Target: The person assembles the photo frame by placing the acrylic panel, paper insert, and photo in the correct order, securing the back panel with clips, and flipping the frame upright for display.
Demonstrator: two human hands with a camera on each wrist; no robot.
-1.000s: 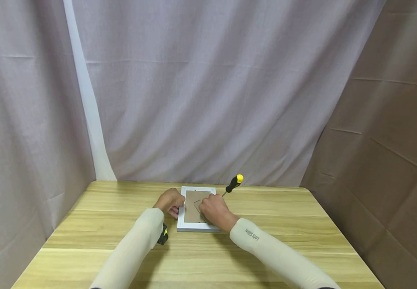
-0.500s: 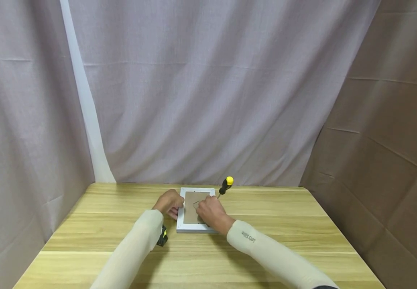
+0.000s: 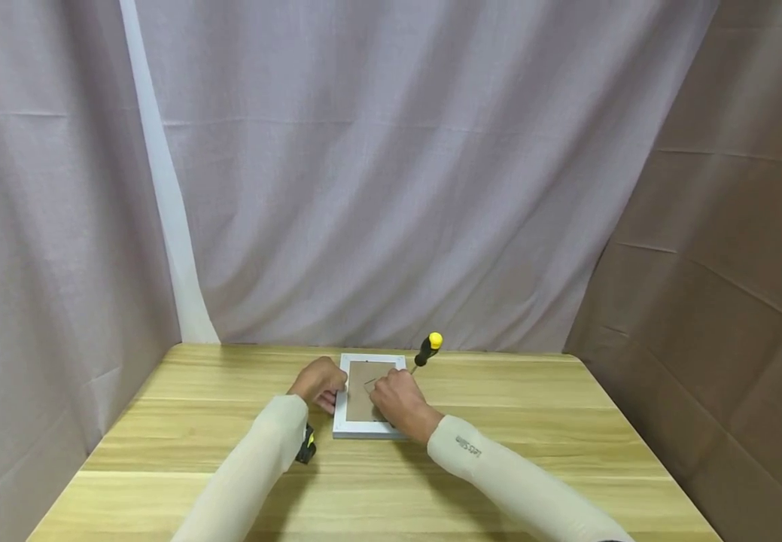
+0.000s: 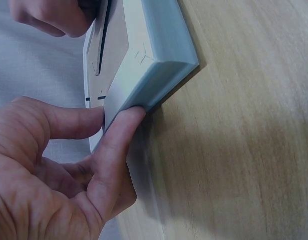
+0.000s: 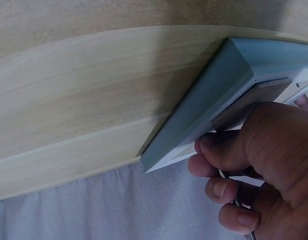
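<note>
Left hand (image 3: 319, 382) still pressing fingertips to the white frame (image 3: 369, 430), right hand (image 3: 396, 397) still gripping the screwdriver (image 3: 426, 351) over it, handle barely shifted

Obstacles: picture frame (image 3: 370, 429) at table (image 3: 553, 459) centre, both hands on it | screwdriver (image 3: 426, 351) rising at its far right | small black-yellow object (image 3: 306, 444), possibly a tool, near left.

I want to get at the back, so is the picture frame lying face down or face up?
Face down: the picture frame lies flat on the table, its brown backing board upward.
</note>
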